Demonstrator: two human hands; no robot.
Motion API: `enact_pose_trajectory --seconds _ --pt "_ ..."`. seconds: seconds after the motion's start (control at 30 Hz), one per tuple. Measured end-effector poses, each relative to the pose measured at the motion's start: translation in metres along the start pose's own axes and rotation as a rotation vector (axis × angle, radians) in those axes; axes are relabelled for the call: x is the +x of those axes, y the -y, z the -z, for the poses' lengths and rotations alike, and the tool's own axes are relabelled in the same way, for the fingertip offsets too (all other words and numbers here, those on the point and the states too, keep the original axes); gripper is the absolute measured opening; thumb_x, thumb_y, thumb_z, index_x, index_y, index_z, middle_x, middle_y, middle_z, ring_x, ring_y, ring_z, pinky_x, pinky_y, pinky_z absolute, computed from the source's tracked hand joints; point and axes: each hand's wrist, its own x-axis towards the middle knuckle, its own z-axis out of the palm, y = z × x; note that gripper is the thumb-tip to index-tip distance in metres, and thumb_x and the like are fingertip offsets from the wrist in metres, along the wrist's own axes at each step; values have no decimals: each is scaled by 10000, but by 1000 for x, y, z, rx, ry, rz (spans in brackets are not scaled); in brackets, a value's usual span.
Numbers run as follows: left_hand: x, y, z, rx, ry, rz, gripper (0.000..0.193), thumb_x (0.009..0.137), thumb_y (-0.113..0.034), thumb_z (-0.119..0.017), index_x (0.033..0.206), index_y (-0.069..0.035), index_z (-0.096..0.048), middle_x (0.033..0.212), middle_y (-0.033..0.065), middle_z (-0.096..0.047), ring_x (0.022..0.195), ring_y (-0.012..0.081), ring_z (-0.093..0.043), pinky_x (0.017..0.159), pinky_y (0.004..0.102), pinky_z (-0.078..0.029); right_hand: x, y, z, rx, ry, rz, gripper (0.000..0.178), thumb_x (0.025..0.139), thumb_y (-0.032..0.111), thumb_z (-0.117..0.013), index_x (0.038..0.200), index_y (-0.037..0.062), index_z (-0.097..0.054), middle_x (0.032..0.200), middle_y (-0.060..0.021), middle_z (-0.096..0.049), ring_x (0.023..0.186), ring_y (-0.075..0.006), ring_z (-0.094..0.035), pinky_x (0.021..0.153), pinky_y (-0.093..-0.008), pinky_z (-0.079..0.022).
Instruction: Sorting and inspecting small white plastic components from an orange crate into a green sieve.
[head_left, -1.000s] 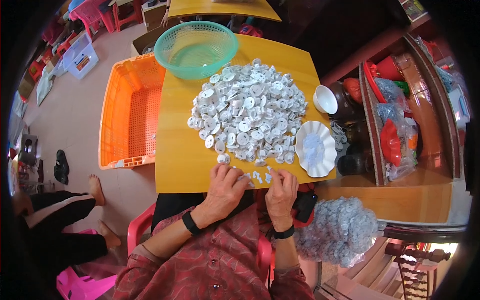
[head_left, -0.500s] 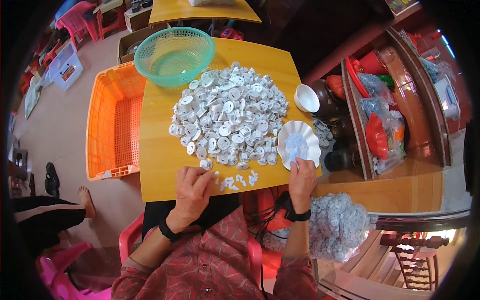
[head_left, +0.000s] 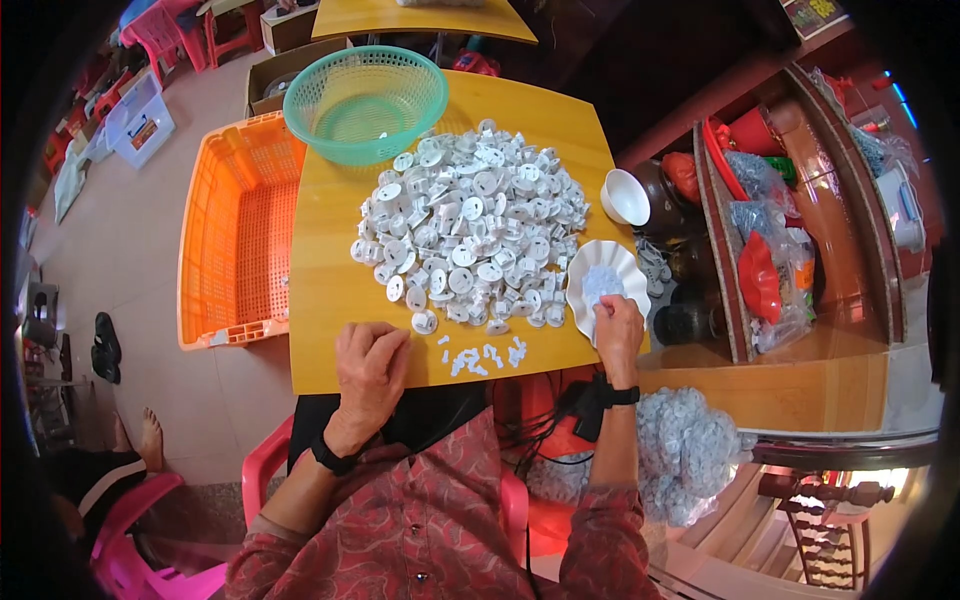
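Note:
Over the table's near edge rests my left hand [head_left: 368, 366], its fingers curled together; whatever they may hold is hidden. Just right of it lie several small white plastic pieces [head_left: 468, 361] on the wood. My right hand [head_left: 619, 338] reaches over the near rim of a scalloped white plate [head_left: 637, 282], fingertips pinched at the small pale pieces [head_left: 602, 283] heaped in it. I cannot make out what is between those fingertips. A big pile of round white plastic parts [head_left: 472, 215] covers the middle of the table.
On the yellow table [head_left: 325, 290] stand a green basket [head_left: 365, 115] at the far left and a white bowl [head_left: 625, 197] at the right. An orange crate [head_left: 240, 230] is left of the table. Shelving [head_left: 725, 250] stands at the right, above a bag of pale parts [head_left: 690, 450].
My left hand has drawn back a little from the loose pieces toward the table edge. My right hand stays at the plate, its fingers slightly farther in. The whole view has shifted slightly.

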Motion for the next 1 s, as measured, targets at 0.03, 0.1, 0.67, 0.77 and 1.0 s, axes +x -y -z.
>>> enact_pose_trajectory --seconds 0.03,0.1,0.67,0.77,1.0 --pt "2 0 -1 0 3 -4 203 742 18 -713 921 -58 -652 892 83 -587 840 286 -546 728 401 -426 1 -1 -2 -1 -3 2 200 845 196 -659 956 31 -670 918 -186 -628 883 -383 -612 767 -472 -481" --pt "0 0 0 -10 0 2 202 743 19 -711 920 -56 -652 888 84 -587 839 286 -547 729 401 -425 -2 -5 -4 -52 -30 -22 161 844 159 -643 943 34 -667 889 -183 -637 852 -383 -616 757 -471 -482" --pt "-3 4 0 -31 -22 -10 177 761 21 -707 922 -37 -659 882 100 -601 819 289 -558 713 384 -446 -73 59 10 597 193 -85 122 875 71 -637 949 -21 -668 808 -115 -656 687 -188 -631 638 -315 -498" --pt "-5 7 0 -29 -22 -15 177 761 16 -709 923 -38 -661 881 98 -601 820 287 -560 713 383 -445 -78 69 2 513 190 10 126 869 56 -624 953 -28 -666 827 -146 -645 720 -250 -626 667 -354 -493" --pt "-8 11 -2 -53 -19 -3 187 763 7 -700 936 -47 -653 907 86 -596 848 285 -547 748 397 -420 -83 72 5 349 156 205 197 840 13 -609 1021 -20 -679 871 -181 -635 819 -333 -620 732 -394 -489"
